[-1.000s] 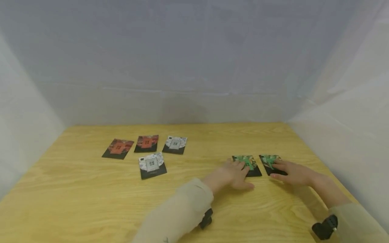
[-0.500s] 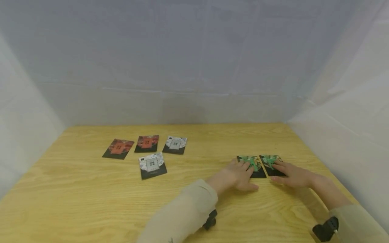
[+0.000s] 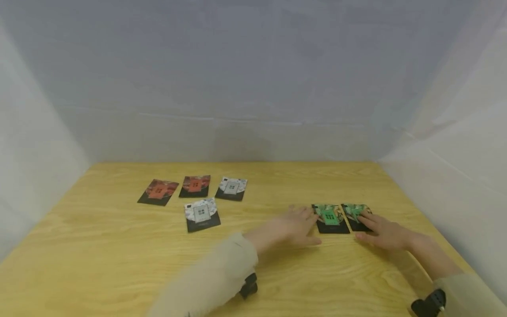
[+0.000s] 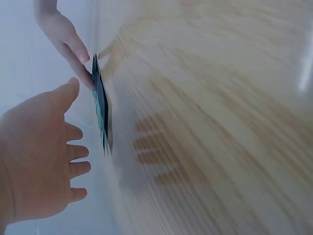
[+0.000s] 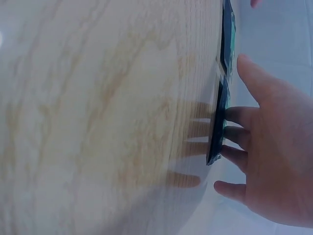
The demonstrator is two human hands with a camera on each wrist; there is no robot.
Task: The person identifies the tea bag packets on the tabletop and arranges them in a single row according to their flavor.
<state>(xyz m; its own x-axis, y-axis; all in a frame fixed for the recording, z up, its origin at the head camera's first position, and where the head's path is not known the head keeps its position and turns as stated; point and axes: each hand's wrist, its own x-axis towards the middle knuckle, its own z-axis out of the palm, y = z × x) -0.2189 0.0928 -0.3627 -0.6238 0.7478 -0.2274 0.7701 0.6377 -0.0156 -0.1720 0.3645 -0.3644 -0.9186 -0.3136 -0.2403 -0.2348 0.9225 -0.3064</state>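
Observation:
Two flat black-and-green packets lie side by side at the right of the table, a narrow gap between them. My left hand (image 3: pixel 294 226) hovers just left of the left green packet (image 3: pixel 332 220), its fingers extended; the left wrist view shows this hand (image 4: pixel 36 156) raised off the table, holding nothing. On the right green packet (image 3: pixel 354 212) rest the fingertips of my right hand (image 3: pixel 386 232), partly covering it. From the right wrist view, the fingers of the right hand (image 5: pixel 281 142) reach down onto the packet (image 5: pixel 219 125), loosely spread.
Farther left on the wooden table (image 3: pixel 119 251) lie two red-and-black packets, one outer (image 3: pixel 158 192) and one inner (image 3: pixel 195 186). Two white-and-black packets sit beside them, one behind (image 3: pixel 231 189) and one nearer (image 3: pixel 202 215). Pale sheeting (image 3: pixel 253 79) encloses the back and sides.
The left green packet has slid right, close up to the other. My left hand has since lifted off it and drawn back left. The right hand stays on its packet.

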